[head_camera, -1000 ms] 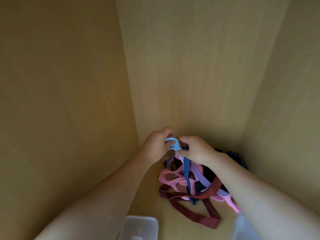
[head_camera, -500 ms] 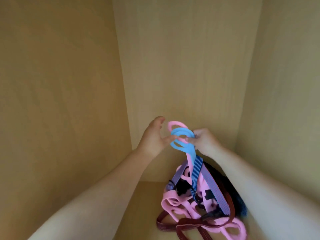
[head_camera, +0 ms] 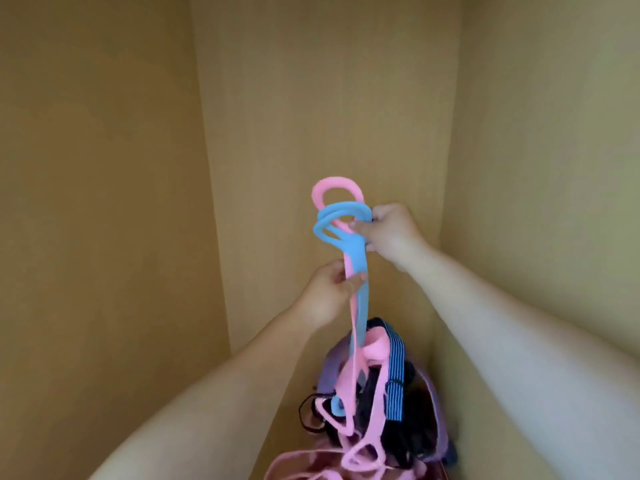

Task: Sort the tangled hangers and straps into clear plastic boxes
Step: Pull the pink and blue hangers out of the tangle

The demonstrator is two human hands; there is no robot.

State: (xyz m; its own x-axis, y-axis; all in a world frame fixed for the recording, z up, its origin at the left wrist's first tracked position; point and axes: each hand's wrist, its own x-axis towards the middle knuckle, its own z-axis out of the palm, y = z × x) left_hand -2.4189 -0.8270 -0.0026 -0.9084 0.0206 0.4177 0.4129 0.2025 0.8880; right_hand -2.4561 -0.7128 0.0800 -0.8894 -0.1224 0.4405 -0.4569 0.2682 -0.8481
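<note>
Gripping the blue hanger (head_camera: 356, 249) by its loop, high, in the right hand (head_camera: 389, 233); pinching the stem lower with the left hand (head_camera: 327, 294), probably to pull it clear of the straps (head_camera: 394, 393).

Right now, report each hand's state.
Left hand: closed, pinching the stems of the pink hanger and blue hanger.
Right hand: closed, gripping their top loops.

Dim warm light, soft, wide-angle distortion.

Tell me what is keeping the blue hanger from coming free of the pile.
The pink hanger is gripped with the blue hanger in the right hand; the left hand pinches their stems. Lower down, both run into the tangle beside the striped strap. No box is in view.
</note>
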